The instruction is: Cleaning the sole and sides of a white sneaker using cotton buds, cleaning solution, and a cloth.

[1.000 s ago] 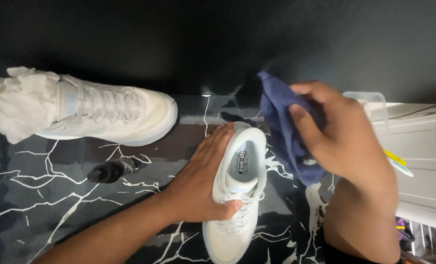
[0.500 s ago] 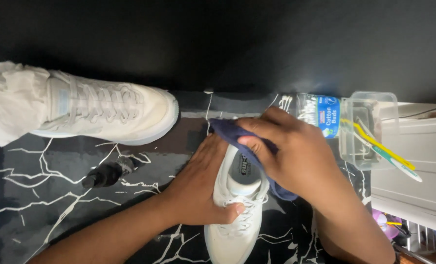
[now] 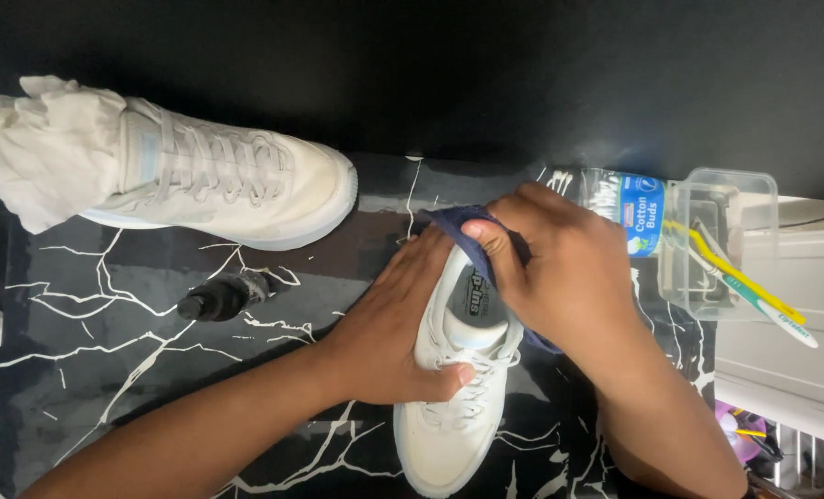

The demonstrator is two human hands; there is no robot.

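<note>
Just right of the right hand (image 3: 569,268), which presses a blue cloth (image 3: 463,226) onto the white shoe's (image 3: 449,416) heel while the left hand (image 3: 393,333) clasps its side, lies a blue-labelled clear tub (image 3: 620,208).

A home: black marbled tabletop (image 3: 135,370), radiator (image 3: 781,305), household toothbrushes (image 3: 754,291).

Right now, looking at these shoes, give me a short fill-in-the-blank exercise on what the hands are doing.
1. The right hand presses a dark ____ cloth against the white shoe.
2. The left hand grips that shoe across its ____.
3. The other shoe is stuffed with white ____.
4. The clear plastic box holds ____.

Missing words: blue; laces; paper; toothbrushes
</note>
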